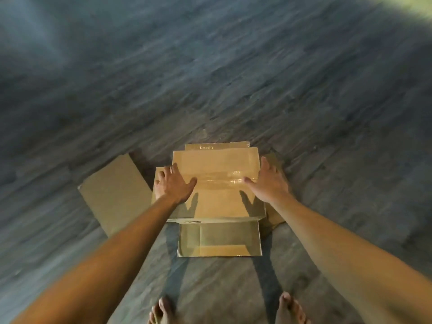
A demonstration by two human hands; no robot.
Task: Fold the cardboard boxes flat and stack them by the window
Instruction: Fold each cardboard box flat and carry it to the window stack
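A brown corrugated cardboard box (216, 185) sits on the floor straight ahead of the person, just beyond their bare feet (163, 311), roughly centred between the two outstretched arms. Its long axis runs left to right across the view, and its taped face, crossed by a glossy strip of clear packing tape (219, 181) along that same axis, points up toward the camera. One flap (218, 238) lies spread toward the person on the near side, another narrow flap (217, 146) shows at the far edge, and a long flat brown cardboard panel (115, 195) lies at an angle on the floor just beside the box's left end. The left hand (171, 184) rests on the left edge of the top face with fingers straight and spread, thumb reaching inward to the tape; the right hand (268, 181) mirrors it at the right edge, fingers extended over the side, gripping nothing. The floor (233, 78) is grey wood-grain planking running diagonally, blurred toward the far part of the view, with a patch of brighter light (402, 10) in the upper right corner.
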